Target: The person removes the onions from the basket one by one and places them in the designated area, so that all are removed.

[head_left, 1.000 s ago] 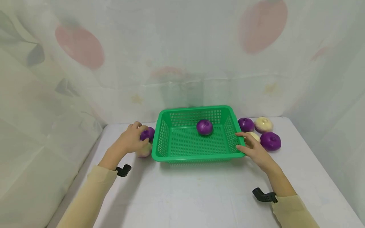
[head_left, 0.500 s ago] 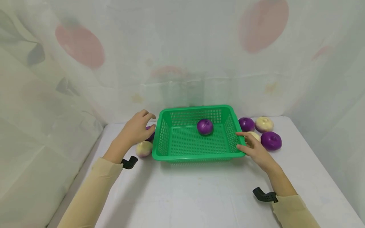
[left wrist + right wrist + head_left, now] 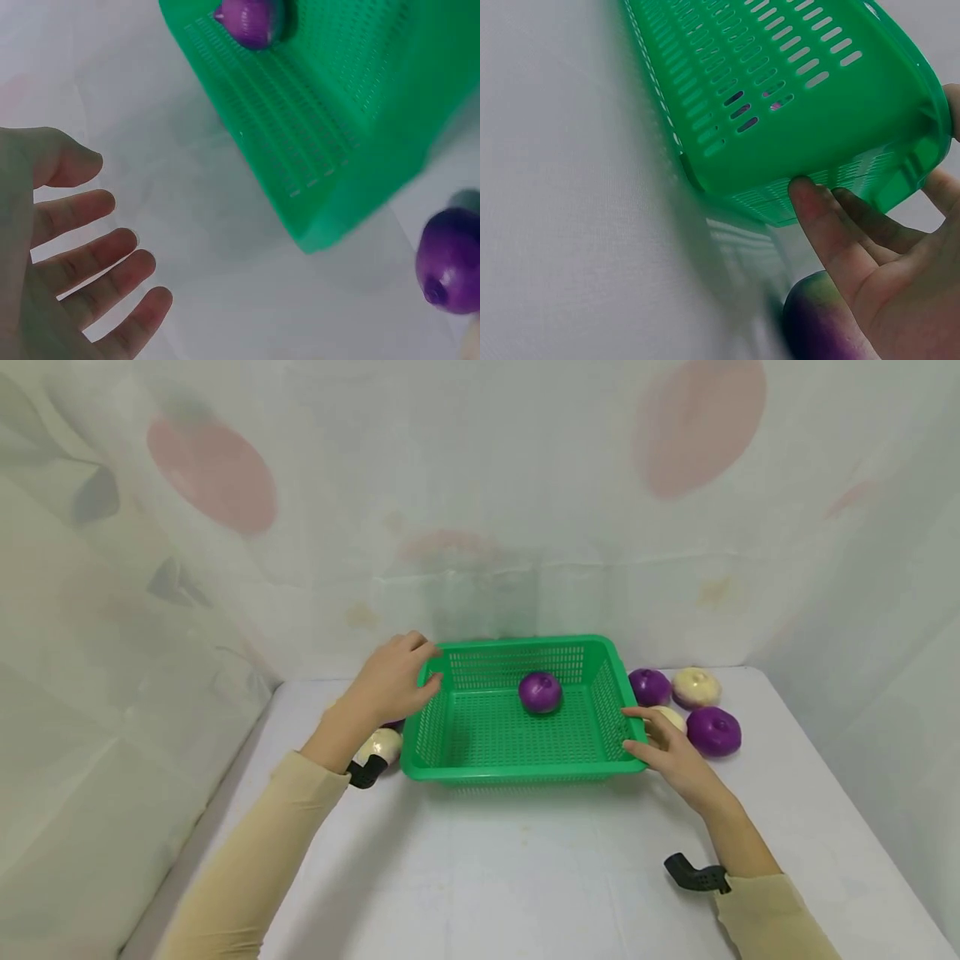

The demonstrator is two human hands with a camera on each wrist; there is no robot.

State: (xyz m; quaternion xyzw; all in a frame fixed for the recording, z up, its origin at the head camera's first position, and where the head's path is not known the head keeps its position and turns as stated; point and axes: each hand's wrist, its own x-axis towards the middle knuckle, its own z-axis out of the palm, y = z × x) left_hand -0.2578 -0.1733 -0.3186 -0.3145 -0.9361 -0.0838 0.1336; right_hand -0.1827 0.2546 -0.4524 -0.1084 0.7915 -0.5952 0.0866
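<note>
One onion [image 3: 540,692] is seen far inside the basket [image 3: 517,770], right of the spread, empty left hand [image 3: 393,681]; the basket's right rim is touched by the right hand [image 3: 671,752], fingers straight.

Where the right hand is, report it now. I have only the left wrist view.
Observer: The right hand rests against the green basket at its near right corner, fingers on the outer wall.
Operator: List what lies beyond that hand.
Observer: Right of the basket: a purple onion, a pale onion, a second purple onion and a second pale onion just behind the fingers.
Operator: Place my left hand.
Observer: The left hand hovers open over the basket's far left corner; a third pale onion lies on the table by its wrist.
</note>
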